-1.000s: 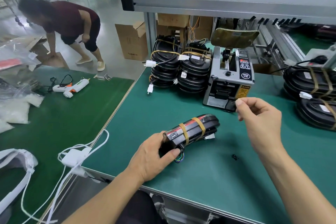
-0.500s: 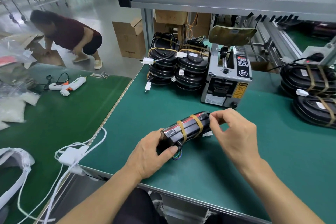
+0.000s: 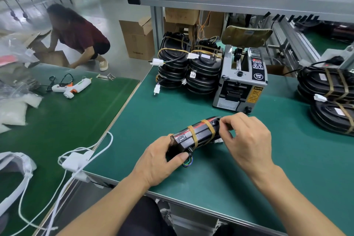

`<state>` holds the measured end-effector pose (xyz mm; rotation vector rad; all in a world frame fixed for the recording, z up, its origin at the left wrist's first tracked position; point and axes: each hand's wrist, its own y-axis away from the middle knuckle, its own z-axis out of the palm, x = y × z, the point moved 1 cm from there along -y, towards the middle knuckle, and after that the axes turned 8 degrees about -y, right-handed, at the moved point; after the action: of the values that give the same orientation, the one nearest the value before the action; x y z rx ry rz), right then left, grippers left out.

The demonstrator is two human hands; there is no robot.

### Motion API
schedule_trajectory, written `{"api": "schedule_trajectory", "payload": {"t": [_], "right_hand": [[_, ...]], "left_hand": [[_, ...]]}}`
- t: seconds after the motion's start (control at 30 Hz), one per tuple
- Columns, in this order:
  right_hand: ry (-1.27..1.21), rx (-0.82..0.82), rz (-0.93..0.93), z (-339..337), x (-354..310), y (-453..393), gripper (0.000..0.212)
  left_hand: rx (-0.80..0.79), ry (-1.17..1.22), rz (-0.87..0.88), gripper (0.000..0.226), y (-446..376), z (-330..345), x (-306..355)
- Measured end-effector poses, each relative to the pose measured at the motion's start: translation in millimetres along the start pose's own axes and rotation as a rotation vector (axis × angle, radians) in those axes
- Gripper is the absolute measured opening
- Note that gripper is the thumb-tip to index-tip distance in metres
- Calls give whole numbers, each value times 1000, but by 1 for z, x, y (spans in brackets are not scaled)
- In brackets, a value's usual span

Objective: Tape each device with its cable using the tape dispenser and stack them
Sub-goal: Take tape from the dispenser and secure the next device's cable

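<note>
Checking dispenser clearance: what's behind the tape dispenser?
Behind the tape dispenser stands a brownish chair back with cardboard boxes farther back. The dispenser's body covers whatever sits directly behind its base.

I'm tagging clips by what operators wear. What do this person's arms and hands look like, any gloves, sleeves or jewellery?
Both forearms are bare to the frame's bottom edge, with no sleeves in view. The left hand and right hand wear no gloves. No rings, watch or wristband show, and the fingernails are short and unpainted.

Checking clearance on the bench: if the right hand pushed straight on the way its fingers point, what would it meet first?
The right hand points left; its fingertips already touch the black tape-banded device, held at its other end by the left hand.
</note>
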<state>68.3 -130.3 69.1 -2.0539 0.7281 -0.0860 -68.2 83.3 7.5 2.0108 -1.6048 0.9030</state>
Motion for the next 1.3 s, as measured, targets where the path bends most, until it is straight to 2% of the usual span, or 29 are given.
{"api": "schedule_trajectory", "payload": {"t": [0.27,0.37,0.5,1.0,1.17,1.3], "right_hand": [[29,-4,-90,2,1,-1,18],[27,1,-71,3,0,-1,17],[16,-2,-73,3,0,-2,17],[-49,-129,-116,-1,4,-6,13],[-106,-85,-9,-5,4,-5,13],[-188,-110,100,-8,3,-9,8]], "left_hand": [[-3,10,2,56,0,1,-2],[2,18,-3,56,-1,2,-4],[15,18,10,46,-1,4,-6],[31,-10,48,42,-3,7,-10],[33,-5,44,42,-2,6,-8],[30,-8,45,43,-2,5,-8]]}}
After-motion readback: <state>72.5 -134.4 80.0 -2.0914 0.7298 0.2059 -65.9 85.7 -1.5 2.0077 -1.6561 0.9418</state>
